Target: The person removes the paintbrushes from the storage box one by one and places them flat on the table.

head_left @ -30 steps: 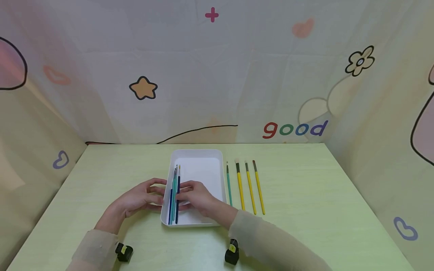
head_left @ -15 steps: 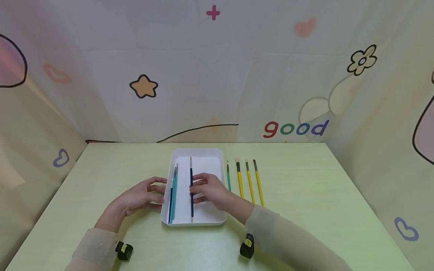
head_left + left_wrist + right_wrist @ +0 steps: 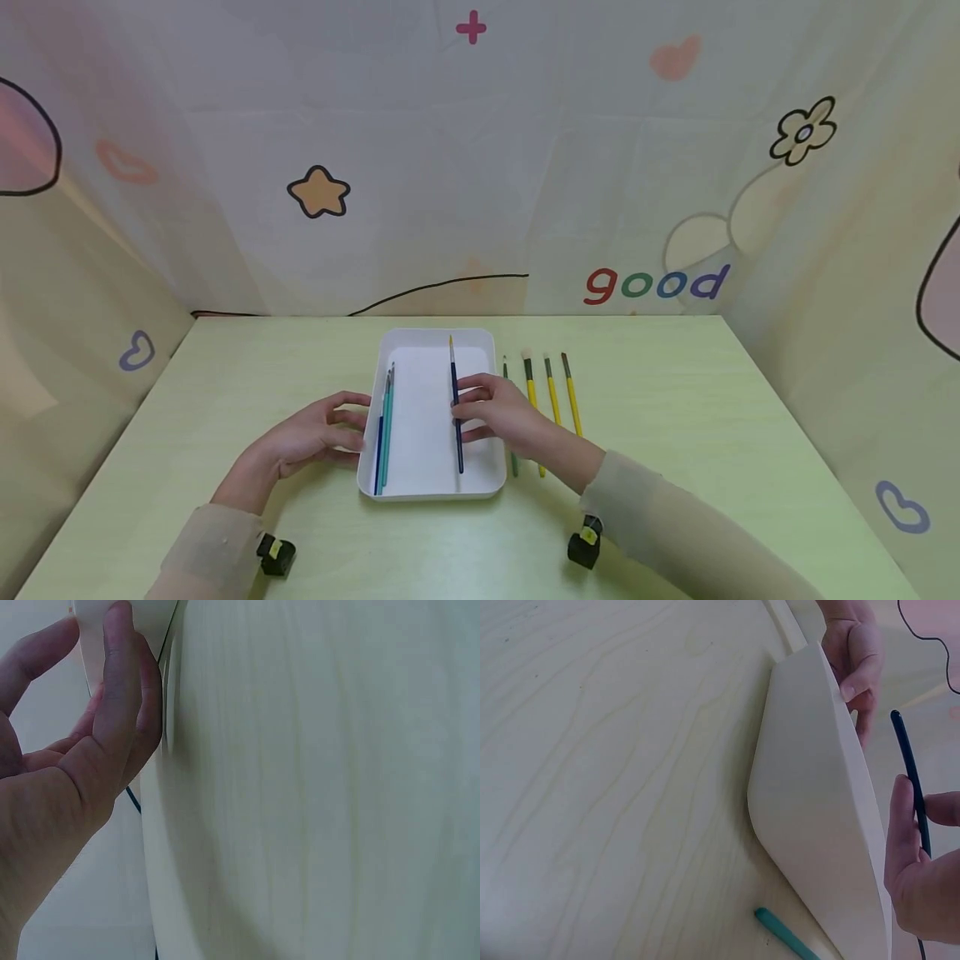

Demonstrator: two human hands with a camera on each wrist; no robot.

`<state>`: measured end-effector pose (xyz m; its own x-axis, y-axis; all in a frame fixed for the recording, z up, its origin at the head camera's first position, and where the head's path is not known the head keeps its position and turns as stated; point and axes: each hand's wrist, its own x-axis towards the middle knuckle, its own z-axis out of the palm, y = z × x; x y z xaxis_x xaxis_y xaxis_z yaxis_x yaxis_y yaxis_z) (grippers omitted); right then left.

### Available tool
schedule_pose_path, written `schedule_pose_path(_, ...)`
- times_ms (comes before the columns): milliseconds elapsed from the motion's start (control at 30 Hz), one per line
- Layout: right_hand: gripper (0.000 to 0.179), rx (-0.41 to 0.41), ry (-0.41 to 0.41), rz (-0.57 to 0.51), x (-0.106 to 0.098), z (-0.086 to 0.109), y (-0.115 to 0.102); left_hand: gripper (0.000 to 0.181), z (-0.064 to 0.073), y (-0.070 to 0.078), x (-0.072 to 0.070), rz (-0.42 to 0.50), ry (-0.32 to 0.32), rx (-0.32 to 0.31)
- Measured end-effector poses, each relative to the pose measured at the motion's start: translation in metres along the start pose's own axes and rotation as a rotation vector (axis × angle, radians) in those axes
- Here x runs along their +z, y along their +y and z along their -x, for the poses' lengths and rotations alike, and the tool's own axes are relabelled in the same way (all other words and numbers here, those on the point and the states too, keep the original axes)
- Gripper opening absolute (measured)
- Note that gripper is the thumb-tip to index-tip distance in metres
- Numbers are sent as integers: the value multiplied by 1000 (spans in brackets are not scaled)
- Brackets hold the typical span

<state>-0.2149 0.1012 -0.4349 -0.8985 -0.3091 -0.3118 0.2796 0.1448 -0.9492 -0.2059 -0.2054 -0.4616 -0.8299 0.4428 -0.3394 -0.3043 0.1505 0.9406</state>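
Observation:
A dark blue paintbrush with a pale tip is pinched between the thumb and fingers of my right hand. It stands bristles away from me, over the right part of a white tray. My left hand rests its fingertips against the tray's left wall, fingers loosely bent. Along that same side inside the tray lie teal paintbrushes and a dark blue brush handle. In the right wrist view the held brush's handle end sticks out past my fingers, beside the tray's outer wall.
Right of the tray, a green-handled paintbrush and several yellow-handled paintbrushes lie on the pale wooden table, partly behind my right hand and wrist. A patterned cloth hangs behind the table.
My right hand has lifted the dark blue paintbrush from the group at the tray's left side and carried it rightward across the tray. The left hand has stayed at the tray's left wall.

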Motion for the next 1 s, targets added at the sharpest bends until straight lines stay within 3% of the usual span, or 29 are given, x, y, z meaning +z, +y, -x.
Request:
schedule_pose_path(333,46,-28,28,11,-30,10,2,78,0,1,2,5,-1,-1)
schedule_pose_path(1000,49,28,124,69,-89,27,9,78,-1,-1,-1,3,-1,-5)
